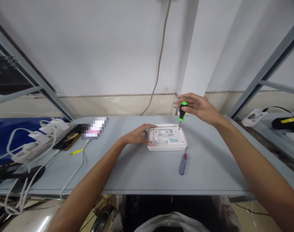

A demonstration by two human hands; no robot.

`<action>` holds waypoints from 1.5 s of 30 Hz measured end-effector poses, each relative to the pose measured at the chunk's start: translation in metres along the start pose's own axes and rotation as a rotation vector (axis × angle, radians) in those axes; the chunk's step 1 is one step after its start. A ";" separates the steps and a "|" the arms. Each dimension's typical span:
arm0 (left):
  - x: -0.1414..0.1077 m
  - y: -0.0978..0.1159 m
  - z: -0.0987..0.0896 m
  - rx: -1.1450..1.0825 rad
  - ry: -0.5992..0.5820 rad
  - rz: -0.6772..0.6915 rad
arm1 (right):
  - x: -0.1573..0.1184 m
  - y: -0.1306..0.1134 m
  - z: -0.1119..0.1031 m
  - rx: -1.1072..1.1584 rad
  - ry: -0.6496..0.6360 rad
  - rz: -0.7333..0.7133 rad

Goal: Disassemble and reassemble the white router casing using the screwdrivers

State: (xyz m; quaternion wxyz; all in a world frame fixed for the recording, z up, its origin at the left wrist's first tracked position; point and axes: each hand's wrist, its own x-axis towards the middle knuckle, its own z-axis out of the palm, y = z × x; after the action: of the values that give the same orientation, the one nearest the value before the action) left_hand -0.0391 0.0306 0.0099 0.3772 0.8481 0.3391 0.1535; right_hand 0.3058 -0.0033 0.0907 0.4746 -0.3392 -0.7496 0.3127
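Far left, on my grey table [137, 174]: one power strip [20, 156] with white chargers plugged in; one dark phone [69, 137]; one yellow strip [76, 151]; one lit screen, blurred, white cable attached. Centre: my left hand [136, 133], thumb and fingers apart, bracing the left end of one white device [165, 140], which lies flat, label and vents upward. Right of that: one black-and-green screwdriver [182, 113], nearly upright, tip at the device's far right corner. Below it: one second screwdriver [182, 166], translucent handle, red collar, shaft reaching the near right corner. Then my right hand [197, 106], thumb against the upright handle, fingers loosely about its far side. Step in hand, as I judge it: driver work at that corner. Next move calls for a square shaft, a turn at the handle and a firm left brace; whether the tip is seated, I cannot tell.
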 end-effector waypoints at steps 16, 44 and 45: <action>0.011 0.001 0.004 0.044 -0.020 0.085 | -0.003 -0.007 -0.011 -0.148 -0.068 -0.040; 0.008 0.012 0.015 0.059 0.032 0.061 | -0.007 -0.007 0.026 -0.572 0.342 -0.075; 0.008 0.013 0.016 0.068 0.033 0.061 | -0.008 -0.007 0.026 -0.591 0.350 -0.073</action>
State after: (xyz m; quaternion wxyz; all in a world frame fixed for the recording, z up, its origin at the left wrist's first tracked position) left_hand -0.0190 0.0213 0.0092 0.3374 0.8678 0.3241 0.1673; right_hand 0.2828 -0.0170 0.0828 0.4882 -0.4833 -0.7267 0.0020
